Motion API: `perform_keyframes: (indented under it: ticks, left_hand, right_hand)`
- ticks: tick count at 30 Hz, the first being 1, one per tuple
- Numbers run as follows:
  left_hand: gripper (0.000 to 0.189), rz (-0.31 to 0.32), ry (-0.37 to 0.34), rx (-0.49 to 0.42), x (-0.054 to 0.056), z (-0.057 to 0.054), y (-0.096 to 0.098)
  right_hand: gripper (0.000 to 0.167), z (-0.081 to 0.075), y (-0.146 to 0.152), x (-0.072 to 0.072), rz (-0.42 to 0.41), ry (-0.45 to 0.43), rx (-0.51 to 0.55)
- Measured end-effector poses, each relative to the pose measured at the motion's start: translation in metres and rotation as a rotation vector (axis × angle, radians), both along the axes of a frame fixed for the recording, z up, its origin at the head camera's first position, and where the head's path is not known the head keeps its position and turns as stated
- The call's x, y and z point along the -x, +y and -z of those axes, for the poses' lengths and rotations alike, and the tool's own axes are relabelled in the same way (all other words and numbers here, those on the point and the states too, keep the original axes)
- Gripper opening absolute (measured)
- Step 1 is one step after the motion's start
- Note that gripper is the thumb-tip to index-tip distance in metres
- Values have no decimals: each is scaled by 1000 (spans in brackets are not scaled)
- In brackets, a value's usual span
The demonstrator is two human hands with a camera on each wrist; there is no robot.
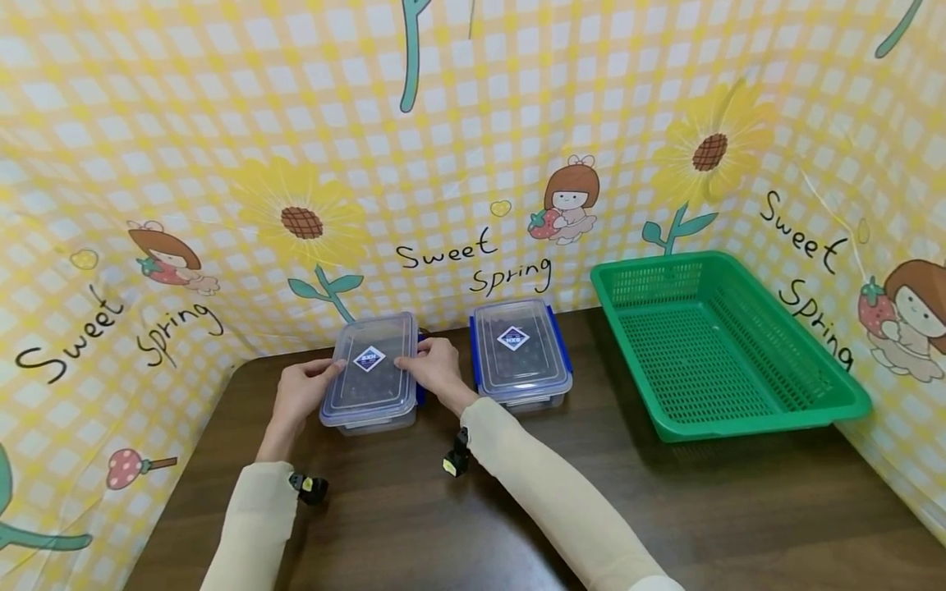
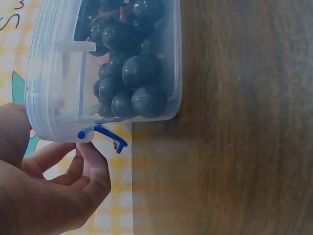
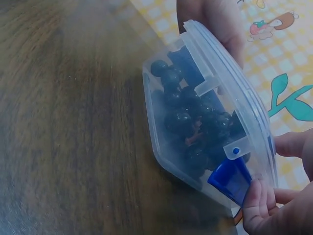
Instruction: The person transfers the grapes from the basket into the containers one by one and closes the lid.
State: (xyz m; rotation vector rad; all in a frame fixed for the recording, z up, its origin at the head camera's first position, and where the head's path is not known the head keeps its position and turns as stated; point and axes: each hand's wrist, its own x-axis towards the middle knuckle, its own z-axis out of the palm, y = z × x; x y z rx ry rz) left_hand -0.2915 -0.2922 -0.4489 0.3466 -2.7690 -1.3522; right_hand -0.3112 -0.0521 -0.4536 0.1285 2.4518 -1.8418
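A clear plastic food container with a lid and blue side latches is between both hands. Inside it are dark, round, grape-like balls with reddish-brown stem-like bits. My left hand grips its left edge, thumb on the lid rim and fingers curled below, beside a blue latch that hangs swung outward. My right hand holds the right edge, thumb on top of the lid and fingers against the right blue latch, which also stands out from the wall.
A second similar container, its blue latches along both sides, stands right of the first. Farther right sits a green perforated basket. Checked yellow cloth walls the back and sides of the brown wooden table.
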Motion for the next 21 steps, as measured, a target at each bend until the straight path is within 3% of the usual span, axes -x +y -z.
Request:
perform_keyframes:
  ticks: [21]
  left_hand:
    - [67, -67, -58, -144, -1, 2, 7]
  right_hand:
    - [32, 6, -9, -5, 42, -16, 66]
